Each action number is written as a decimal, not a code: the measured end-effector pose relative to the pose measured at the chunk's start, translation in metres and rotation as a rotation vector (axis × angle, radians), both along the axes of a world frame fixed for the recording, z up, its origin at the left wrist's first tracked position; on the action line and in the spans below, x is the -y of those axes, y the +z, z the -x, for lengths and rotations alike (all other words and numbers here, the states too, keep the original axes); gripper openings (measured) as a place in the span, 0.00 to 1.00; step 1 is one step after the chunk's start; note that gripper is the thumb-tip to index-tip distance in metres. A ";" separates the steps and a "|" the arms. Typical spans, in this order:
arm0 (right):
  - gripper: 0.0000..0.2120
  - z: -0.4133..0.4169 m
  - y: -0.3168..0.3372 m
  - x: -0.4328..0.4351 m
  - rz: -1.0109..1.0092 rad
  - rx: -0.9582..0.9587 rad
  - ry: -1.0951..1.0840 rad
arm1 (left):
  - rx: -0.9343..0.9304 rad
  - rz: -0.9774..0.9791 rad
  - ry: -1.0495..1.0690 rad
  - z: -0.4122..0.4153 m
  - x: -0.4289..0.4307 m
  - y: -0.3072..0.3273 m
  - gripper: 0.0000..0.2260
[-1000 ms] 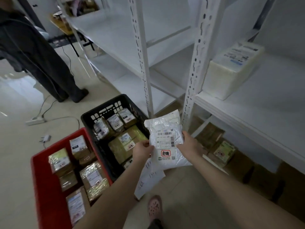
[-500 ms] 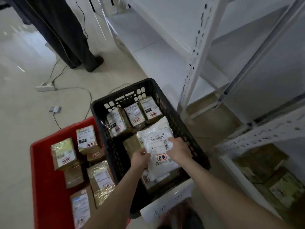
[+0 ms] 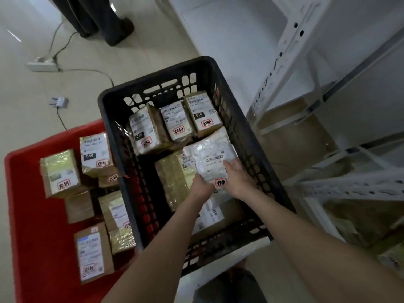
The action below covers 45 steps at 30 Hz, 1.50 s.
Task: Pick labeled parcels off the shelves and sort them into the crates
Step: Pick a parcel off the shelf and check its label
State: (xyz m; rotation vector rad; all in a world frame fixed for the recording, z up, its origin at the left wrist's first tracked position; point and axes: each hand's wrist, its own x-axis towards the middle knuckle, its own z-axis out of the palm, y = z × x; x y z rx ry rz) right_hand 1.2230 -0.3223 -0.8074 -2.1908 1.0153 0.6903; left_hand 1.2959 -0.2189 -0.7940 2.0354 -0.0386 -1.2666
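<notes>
Two bare forearms reach from the near edge into the black crate [image 3: 157, 76]. The left hand [image 3: 202, 187] grips the near left corner of a white poly mailer [image 3: 211, 157], fingers curled under it. The right hand [image 3: 238, 180] clasps its near right edge, thumb on top by the barcode label. The mailer lies inside the crate against the right wall, over a tape-wrapped brown box [image 3: 175, 178]; whether it rests there or hangs just above, I cannot tell. Beside the black crate on the left, a red crate [image 3: 32, 226] holds labeled boxes. Three labeled boxes [image 3: 177, 121] stand in a row at the black crate's far end. White shelving [image 3: 284, 51] rises on the right. Farther off, a power strip [image 3: 42, 64] lies on the floor near a standing person's legs [image 3: 105, 18]
</notes>
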 end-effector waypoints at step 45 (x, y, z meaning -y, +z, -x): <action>0.28 0.379 0.410 0.064 0.317 0.864 -1.110 | 1.407 0.640 -0.878 0.328 0.170 0.449 0.21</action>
